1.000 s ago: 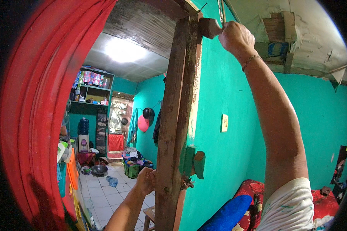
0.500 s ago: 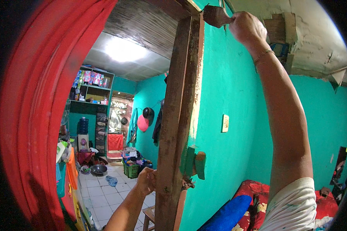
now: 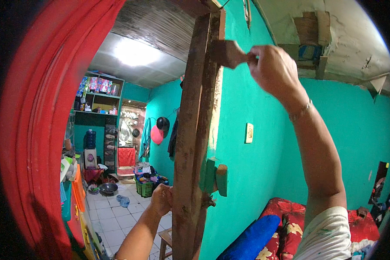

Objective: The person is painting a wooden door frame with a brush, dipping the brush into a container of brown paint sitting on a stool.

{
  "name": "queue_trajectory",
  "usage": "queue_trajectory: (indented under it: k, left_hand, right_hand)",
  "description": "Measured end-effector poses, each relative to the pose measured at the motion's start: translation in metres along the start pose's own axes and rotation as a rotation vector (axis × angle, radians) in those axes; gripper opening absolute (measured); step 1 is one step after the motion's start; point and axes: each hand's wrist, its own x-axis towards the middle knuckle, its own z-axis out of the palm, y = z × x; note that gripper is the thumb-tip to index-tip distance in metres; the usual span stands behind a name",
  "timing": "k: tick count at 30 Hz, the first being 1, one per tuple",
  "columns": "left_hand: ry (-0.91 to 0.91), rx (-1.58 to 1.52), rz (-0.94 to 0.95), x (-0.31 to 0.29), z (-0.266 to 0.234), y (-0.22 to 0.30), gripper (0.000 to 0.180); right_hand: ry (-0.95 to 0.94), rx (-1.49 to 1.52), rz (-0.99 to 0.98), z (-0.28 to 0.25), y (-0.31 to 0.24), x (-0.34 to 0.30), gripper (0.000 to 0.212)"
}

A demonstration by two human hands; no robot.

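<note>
My right hand (image 3: 273, 71) is closed round the thin handle of a wide, brown-coated paintbrush (image 3: 227, 54). The brush lies sideways against the upper part of the brown wooden door frame (image 3: 188, 143), at its right edge. Pale, uncoated wood shows along that edge below the brush. Lower down, my left hand (image 3: 161, 200) is closed against the left side of the frame, its fingertips partly hidden. On the frame's right side, a green-painted wooden block (image 3: 221, 180) sticks out at mid height.
A red curtain (image 3: 39, 130) hangs at the left. The turquoise wall (image 3: 264, 173) carries a light switch (image 3: 249, 133). At lower right are a blue bolster (image 3: 251, 238) and red bedding. Past the doorway stand a wooden stool (image 3: 165, 238), a green laundry basket (image 3: 144, 189) and shelves.
My right hand has brought the paintbrush down and left, from near the top corner onto the frame's face. The left hand stays at the frame, and the whole view has shifted slightly.
</note>
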Motion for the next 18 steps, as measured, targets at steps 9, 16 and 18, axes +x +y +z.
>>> queue_trajectory:
  k: [9, 16, 18]
  left_hand:
    - [-0.012, -0.169, 0.153, -0.006, 0.010, -0.006, 0.031]
    - [-0.064, -0.145, 0.147, -0.009, -0.012, 0.000, 0.032]
    - [-0.061, -0.144, 0.101, -0.006, -0.005, -0.003, 0.032]
  right_hand:
    - [-0.276, 0.173, -0.105, -0.048, -0.028, -0.119, 0.008]
    - [0.065, 0.144, -0.015, -0.033, -0.002, -0.079, 0.014]
    - [0.099, 0.066, 0.055, -0.022, 0.005, -0.049, 0.015]
